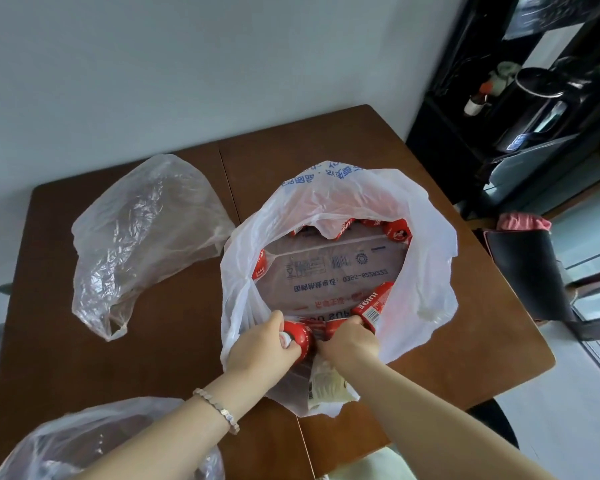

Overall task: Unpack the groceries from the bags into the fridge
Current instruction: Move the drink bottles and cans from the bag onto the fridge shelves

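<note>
I was emptying the white bag (426,237): left hand (264,344) clutched a red container (300,336), right hand (352,342) a red carton (373,304); next, I judged, both needed lifting clear

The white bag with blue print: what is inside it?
Red juice cartons lie around its edge; the left hand grips a red pack and the right hand a carton. The folded rim hides more at the back.

The scene is seen from a single head-worn camera, aimed forward and steeply down at close range onto a brown table (326,143). A white bag (426,244) is framed centrally; dark shelving (447,109) is caught at two o'clock.
</note>
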A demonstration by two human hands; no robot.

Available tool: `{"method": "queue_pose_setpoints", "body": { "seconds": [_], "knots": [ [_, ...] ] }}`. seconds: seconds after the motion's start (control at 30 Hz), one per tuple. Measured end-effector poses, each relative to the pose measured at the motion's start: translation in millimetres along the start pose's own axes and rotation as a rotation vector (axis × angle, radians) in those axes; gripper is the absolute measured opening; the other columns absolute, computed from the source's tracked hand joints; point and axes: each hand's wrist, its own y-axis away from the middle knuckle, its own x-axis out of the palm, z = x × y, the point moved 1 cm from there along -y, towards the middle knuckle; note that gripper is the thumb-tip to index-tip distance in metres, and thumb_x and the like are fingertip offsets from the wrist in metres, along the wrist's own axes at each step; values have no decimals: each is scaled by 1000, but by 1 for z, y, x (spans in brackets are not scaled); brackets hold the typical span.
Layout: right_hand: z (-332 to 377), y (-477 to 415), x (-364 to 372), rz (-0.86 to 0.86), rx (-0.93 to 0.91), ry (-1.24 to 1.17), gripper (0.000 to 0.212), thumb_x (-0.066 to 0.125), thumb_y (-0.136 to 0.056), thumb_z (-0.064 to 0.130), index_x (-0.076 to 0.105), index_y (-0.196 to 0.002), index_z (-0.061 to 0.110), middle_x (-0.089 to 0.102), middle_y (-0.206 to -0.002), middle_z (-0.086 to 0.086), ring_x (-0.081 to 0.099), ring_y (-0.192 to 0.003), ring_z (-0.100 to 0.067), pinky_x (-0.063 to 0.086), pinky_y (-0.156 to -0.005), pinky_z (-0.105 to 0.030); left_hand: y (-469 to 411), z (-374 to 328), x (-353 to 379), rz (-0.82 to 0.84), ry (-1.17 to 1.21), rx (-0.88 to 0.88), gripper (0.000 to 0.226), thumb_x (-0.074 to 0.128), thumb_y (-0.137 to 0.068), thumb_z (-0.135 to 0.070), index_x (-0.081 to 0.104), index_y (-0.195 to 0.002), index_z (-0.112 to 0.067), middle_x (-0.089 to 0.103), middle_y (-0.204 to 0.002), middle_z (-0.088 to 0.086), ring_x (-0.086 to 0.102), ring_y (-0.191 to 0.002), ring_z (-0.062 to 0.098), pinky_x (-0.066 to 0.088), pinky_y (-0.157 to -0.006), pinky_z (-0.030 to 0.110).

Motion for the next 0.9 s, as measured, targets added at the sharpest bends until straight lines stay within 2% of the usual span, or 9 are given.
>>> {"method": "queue_pose_setpoints", "body": {
  "seconds": [0.1,0.17,0.3,0.4,0.5,0.57,0.73,0.83,0.9],
  "knots": [
    [-5,-6,-3,-69,-63,-56,62,63,-78,57,49,-122,15,63,-105,-1,65,-92,-21,56,-78,-30,-3,2,1,-4,-33,-6,25,47,-90,-41,38,-106,-24,62,-103,1,61,-93,18,50,-72,28],
    [-12,-8,-8,-28,-102,-90,49,68,-72,57,61,-100,18,66,-85,3,65,-77,-16,57,-71,-27,-4,3,4,-12,-53,-12,35,48,-90,-45,38,-118,-25,60,-109,-2,61,-97,17,50,-74,25],
    [-25,-5,-14,34,-181,-146,43,71,-64,63,58,-81,25,64,-72,8,63,-63,-7,54,-58,-20,-2,3,10,-57,-50,-14,39,48,-88,-50,37,-119,-28,60,-109,-4,60,-95,15,49,-74,23],
    [-30,7,-21,-14,-288,-204,55,71,-58,70,55,-93,30,65,-78,14,63,-69,-5,57,-64,-21,-3,-1,8,-58,-52,-5,35,49,-88,-50,37,-112,-28,59,-101,-6,59,-87,12,42,-64,19],
    [-29,26,-43,-120,-407,-166,72,71,-57,71,47,-112,30,63,-97,14,62,-87,-7,54,-74,-23,-4,-7,2,-26,-4,-9,28,51,-89,-46,34,-101,-26,53,-86,-7,51,-70,8,32,-49,15],
    [-27,40,-63,-196,-486,-167,74,71,-58,69,46,-116,30,63,-102,14,61,-91,-8,54,-78,-24,-4,-10,-3,31,80,-19,24,51,-91,-40,36,-101,-24,51,-80,-6,48,-64,7,28,-46,16],
    [-37,78,-111,-364,-572,-220,70,71,-63,66,45,-118,33,62,-107,16,61,-98,-7,50,-77,-18,2,-23,-18,72,82,50,21,52,-87,-39,40,-91,-23,52,-76,-8,55,-75,11,33,-54,17],
    [-57,102,-131,-474,-529,-261,73,70,-64,66,43,-123,34,61,-114,15,59,-104,-8,45,-79,-17,10,-48,-44,34,-61,223,25,53,-85,-46,43,-93,-25,56,-84,-9,55,-79,11,41,-66,22],
    [-77,115,-141,-539,-466,-306,74,71,-65,64,42,-126,35,59,-118,14,58,-106,-8,42,-79,-13,16,-73,-63,-20,-132,374,26,54,-85,-48,44,-92,-25,58,-84,-8,56,-77,12,44,-66,22]
  ]
}}
